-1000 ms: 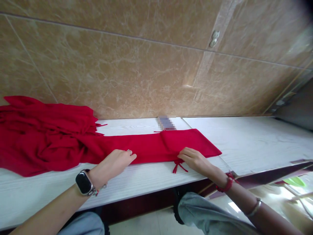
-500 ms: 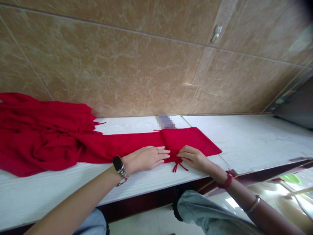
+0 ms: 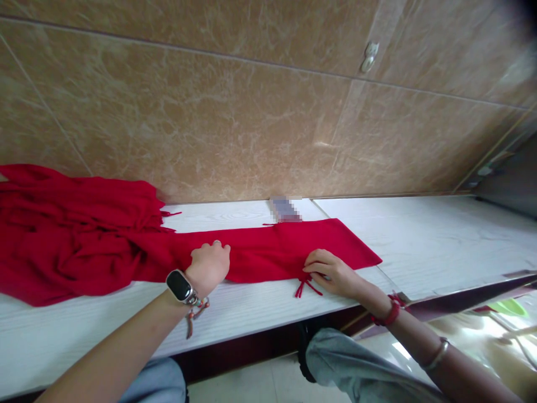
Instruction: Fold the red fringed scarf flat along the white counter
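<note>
A long red scarf (image 3: 251,252) with tasselled ends lies along a white wood-grain ledge (image 3: 419,235). Its right part is flat and folded over, with a slanted right end; to the left it becomes a loose, rumpled heap (image 3: 62,246). My left hand (image 3: 210,266), wearing a watch, is closed on the scarf's middle stretch, its fingertips curled out of sight. At the front edge of the folded part, my right hand (image 3: 329,271) has bent fingers pinching the cloth beside a short red tassel (image 3: 306,288).
A brown tiled wall (image 3: 210,123) rises behind the ledge, with a small hook (image 3: 370,56) on it. A blurred flat object (image 3: 286,209) lies against the wall behind the scarf. Below the ledge's front edge are my knees and the floor. A green basin (image 3: 509,307) shows at the right.
My left hand has slid left along the scarf, and its outstretched fingers have curled closed. My right hand has stayed by the tassel.
</note>
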